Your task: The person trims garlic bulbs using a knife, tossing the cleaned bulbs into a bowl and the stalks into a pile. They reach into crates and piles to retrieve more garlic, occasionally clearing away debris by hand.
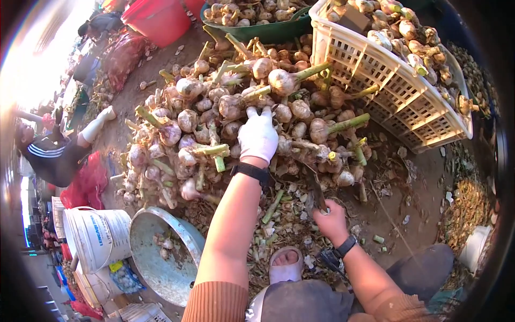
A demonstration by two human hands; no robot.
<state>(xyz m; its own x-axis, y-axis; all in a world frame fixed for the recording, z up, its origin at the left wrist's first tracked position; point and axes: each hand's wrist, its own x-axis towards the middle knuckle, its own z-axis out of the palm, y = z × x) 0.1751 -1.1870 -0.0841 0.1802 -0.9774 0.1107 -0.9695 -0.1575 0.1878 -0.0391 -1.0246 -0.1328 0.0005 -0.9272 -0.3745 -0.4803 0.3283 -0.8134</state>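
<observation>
My left hand (pixel 258 135), in a white glove, reaches into a heap of garlic bulbs (pixel 189 120) with cut green stems. Its fingertips touch the bulbs just below a thick-stemmed garlic bulb (pixel 231 106); whether they grip one is hidden. In my bare right hand (pixel 332 222) is a knife (pixel 317 189), its blade pointing up towards the heap's near edge. Stem pieces and papery skins (pixel 281 213) litter the ground between my arms, around my sandalled foot (pixel 286 263).
A cream plastic crate (pixel 386 86) heaped with garlic leans at the right. Behind the heap stands a green tub (pixel 273 32) of garlic. To the left are a worn basin (pixel 161 269) with a few small bulbs, a white bucket (pixel 96 239) and another person (pixel 56 155).
</observation>
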